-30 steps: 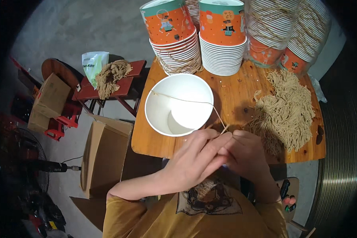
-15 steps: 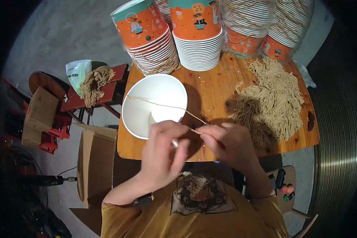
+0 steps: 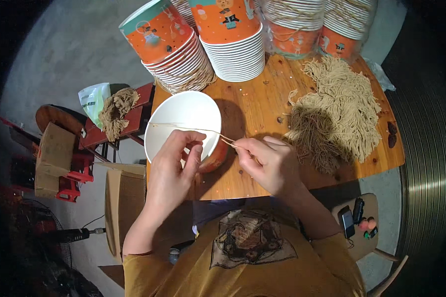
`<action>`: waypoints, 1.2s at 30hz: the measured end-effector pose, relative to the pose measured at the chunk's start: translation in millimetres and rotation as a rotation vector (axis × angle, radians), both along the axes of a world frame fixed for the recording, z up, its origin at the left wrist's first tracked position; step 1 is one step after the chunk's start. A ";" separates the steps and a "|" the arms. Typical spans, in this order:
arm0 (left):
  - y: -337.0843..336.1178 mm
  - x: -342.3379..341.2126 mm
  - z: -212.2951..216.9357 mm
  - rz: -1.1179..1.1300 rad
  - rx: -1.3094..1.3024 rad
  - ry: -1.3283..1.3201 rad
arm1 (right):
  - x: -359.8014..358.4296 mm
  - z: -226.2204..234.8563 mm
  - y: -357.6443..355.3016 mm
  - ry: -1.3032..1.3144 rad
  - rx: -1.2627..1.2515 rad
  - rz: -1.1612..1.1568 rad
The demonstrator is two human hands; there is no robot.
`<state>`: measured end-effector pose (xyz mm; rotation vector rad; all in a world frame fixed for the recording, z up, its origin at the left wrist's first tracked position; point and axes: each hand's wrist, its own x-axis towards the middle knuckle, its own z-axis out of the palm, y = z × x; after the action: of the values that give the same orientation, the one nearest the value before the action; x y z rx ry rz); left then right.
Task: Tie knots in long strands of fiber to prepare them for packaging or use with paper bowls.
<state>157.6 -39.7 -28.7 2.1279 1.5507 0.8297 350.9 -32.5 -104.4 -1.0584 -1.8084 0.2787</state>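
Observation:
A white paper bucket (image 3: 181, 116) with an orange outside stands on the wooden table (image 3: 255, 106), its mouth facing up. A thin tan string (image 3: 183, 127) runs across its opening. My left hand (image 3: 173, 168) grips the bucket's near rim, fingers curled over the edge by the string. My right hand (image 3: 265, 163) sits just right of the bucket and pinches the string's right end between thumb and fingers. A heap of tan string lengths (image 3: 337, 111) lies on the table to the right.
Stacks of orange paper buckets (image 3: 233, 39) line the table's far side. A red stool (image 3: 129, 123) at the left holds more string and a white bag (image 3: 91, 101). Cardboard boxes (image 3: 124, 203) stand on the floor. A small stool with phones (image 3: 354, 222) is at lower right.
The bucket and table sit lower and nearer in view. My left hand has moved from beside my right hand to the bucket's near rim. The right hand still pinches the string.

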 end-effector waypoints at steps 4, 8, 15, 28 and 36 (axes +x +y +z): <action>4.0 0.0 -0.2 -0.021 0.073 -0.021 | -0.7 -2.4 0.4 0.097 0.016 0.010; 2.5 5.6 2.9 -0.037 0.144 0.029 | -0.6 -4.3 0.2 0.171 -0.048 0.058; 8.1 -2.1 -4.4 -0.001 -0.016 -0.048 | -4.8 -12.0 5.7 0.258 0.027 0.113; 16.9 -7.6 -3.9 -0.065 -0.263 -0.119 | -14.5 -16.1 11.5 0.260 -0.074 0.086; 41.9 -13.4 -9.9 -0.231 -0.299 0.080 | -18.6 -7.8 13.9 0.170 -0.100 0.101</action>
<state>144.2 2.2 -38.6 2.0859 1.3364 0.4118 332.3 -18.6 -112.2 -0.9832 -1.7107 0.5101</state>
